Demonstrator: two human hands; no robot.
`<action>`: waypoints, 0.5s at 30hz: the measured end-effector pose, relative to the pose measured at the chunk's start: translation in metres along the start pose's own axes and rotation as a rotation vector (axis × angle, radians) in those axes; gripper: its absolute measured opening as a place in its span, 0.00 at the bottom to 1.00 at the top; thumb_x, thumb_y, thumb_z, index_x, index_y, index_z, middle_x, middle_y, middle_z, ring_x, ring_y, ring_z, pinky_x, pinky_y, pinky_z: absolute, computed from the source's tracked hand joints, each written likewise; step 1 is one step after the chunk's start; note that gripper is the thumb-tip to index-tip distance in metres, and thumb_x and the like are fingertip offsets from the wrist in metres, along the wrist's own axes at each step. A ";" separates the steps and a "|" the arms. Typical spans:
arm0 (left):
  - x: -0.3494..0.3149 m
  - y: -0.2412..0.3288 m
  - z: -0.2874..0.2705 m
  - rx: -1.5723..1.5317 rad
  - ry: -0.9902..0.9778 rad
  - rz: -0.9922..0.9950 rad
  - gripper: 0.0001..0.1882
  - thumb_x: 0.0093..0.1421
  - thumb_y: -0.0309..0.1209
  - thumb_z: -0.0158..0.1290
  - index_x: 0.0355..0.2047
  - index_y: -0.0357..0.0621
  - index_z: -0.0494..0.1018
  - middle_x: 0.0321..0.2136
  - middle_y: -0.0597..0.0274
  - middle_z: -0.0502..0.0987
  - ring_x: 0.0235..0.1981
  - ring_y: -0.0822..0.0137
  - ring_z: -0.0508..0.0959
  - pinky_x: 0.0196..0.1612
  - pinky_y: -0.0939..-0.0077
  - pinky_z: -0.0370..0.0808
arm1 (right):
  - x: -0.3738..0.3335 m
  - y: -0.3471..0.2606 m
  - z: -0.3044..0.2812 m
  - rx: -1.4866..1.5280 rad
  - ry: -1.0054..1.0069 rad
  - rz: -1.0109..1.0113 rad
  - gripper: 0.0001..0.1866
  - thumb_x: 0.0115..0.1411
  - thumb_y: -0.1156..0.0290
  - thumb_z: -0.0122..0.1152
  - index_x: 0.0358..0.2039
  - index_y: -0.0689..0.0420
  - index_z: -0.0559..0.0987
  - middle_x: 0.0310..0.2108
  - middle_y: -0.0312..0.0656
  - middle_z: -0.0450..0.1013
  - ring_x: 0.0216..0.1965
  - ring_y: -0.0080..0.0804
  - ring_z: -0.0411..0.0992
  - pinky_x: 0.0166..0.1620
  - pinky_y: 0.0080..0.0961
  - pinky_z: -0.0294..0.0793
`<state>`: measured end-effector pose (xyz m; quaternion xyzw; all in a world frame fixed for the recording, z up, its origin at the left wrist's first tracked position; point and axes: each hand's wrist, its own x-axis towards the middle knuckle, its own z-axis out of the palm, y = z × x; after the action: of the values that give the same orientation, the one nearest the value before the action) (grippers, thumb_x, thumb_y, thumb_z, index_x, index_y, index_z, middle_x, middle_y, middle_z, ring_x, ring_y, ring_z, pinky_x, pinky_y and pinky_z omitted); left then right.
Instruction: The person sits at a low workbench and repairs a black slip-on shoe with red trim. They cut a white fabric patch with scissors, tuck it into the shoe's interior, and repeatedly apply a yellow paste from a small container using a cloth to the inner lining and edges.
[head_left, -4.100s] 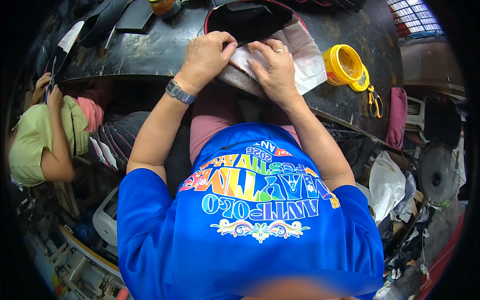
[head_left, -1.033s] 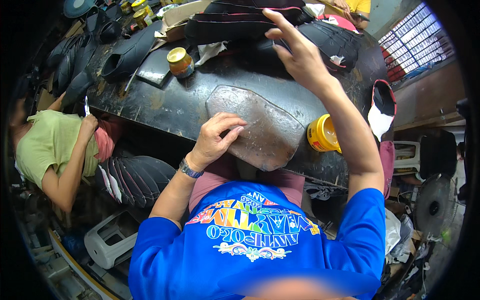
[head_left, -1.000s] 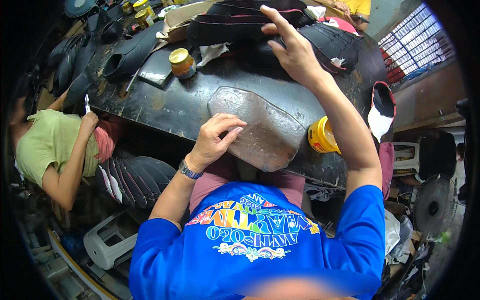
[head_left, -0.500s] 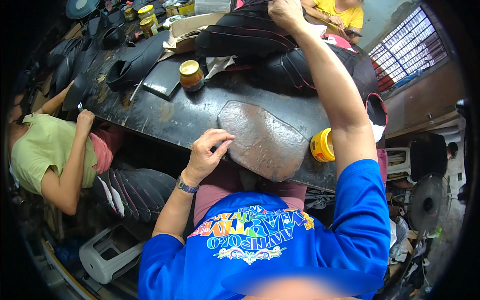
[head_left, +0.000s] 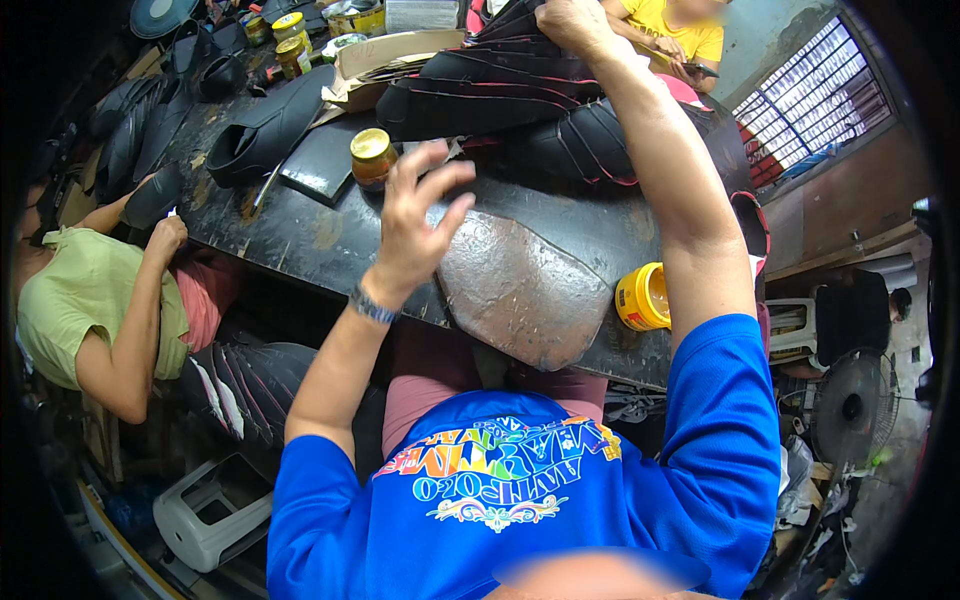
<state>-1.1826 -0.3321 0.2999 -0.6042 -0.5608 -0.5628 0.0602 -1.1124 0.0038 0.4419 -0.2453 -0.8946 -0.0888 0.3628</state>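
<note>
My left hand (head_left: 415,222) is raised over the table's near edge, its fingers spread, blurred and holding nothing. It is between a glass jar (head_left: 373,158) with a yellowish lid and a flat brown slab (head_left: 525,290) with a worn, shiny surface. My right arm stretches to the far side, where my right hand (head_left: 575,24) is closed at the edge of a heap of black shoe uppers (head_left: 490,95) with red edging. The fingertips are partly hidden, but they appear to grip one upper (head_left: 515,25) that stands raised above the heap.
Right of the slab stands a yellow tub (head_left: 643,298). A black shoe (head_left: 265,125) and a dark flat block (head_left: 322,165) lie left of the jar. One person in light green (head_left: 95,310) works at left; another in yellow (head_left: 690,40) sits across. A plastic stool (head_left: 215,510) is lower left.
My left hand has risen from beside the slab toward the jar, and its fingers have spread. At the far side, the uppers by my right hand have shifted and one stands higher.
</note>
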 end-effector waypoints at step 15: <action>0.067 -0.094 0.053 0.409 0.003 0.068 0.54 0.43 0.46 0.74 0.70 0.61 0.61 0.68 0.65 0.63 0.70 0.55 0.59 0.71 0.30 0.46 | -0.025 -0.043 -0.059 0.217 -0.072 -0.139 0.37 0.59 0.75 0.54 0.71 0.48 0.63 0.49 0.60 0.71 0.47 0.61 0.73 0.52 0.48 0.75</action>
<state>-1.2380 -0.2203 0.2784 -0.5971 -0.6425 -0.4359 0.2015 -1.0828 -0.0625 0.4681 -0.1450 -0.9263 -0.0078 0.3477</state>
